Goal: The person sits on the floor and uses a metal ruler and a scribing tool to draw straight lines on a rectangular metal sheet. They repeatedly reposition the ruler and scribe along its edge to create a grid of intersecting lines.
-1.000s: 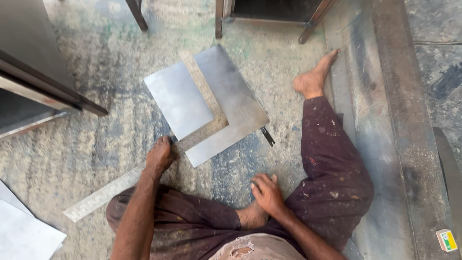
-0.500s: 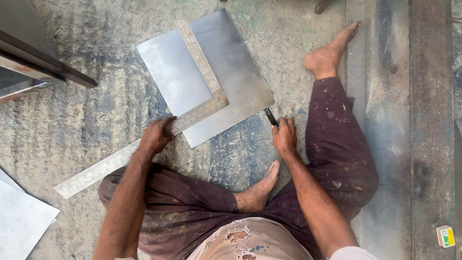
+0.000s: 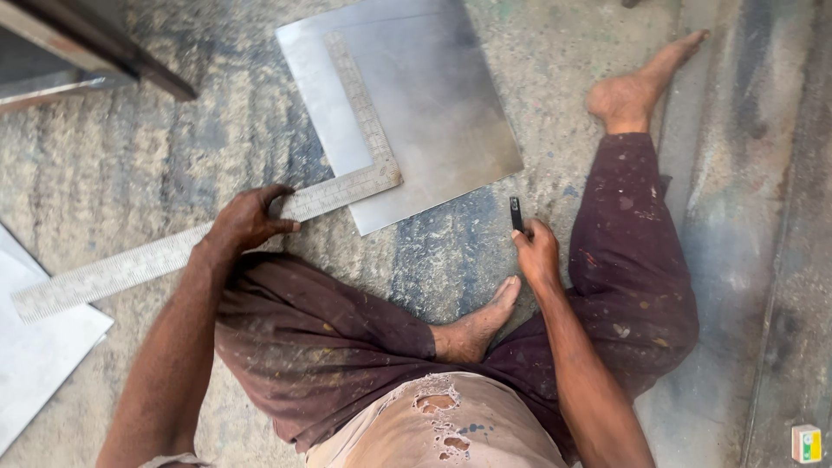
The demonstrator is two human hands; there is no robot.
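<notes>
I see the mottled grey concrete floor (image 3: 130,156) filling the view, with the person seated on it in stained maroon trousers (image 3: 329,338), one bare foot (image 3: 637,87) stretched out ahead and the other (image 3: 477,325) tucked in between the knees. On the floor ahead lies a square sheet of dull grey metal (image 3: 433,104), flat, its near corner pointing towards the person. Across it lies a large L-shaped steel square with ruled edges (image 3: 347,186): the short arm runs up the sheet's left part, the long arm runs off the sheet's edge to the left over bare floor. My left hand (image 3: 247,221) presses on that long arm just off the sheet, fingers spread flat on the steel, thumb along its near edge. My right hand (image 3: 537,251) sits just beside the sheet's near right edge, fingers clenched round a small dark marker-like tool (image 3: 516,212) that stands up out of the fist. A pale sheet (image 3: 35,355) lies at far left.
</notes>
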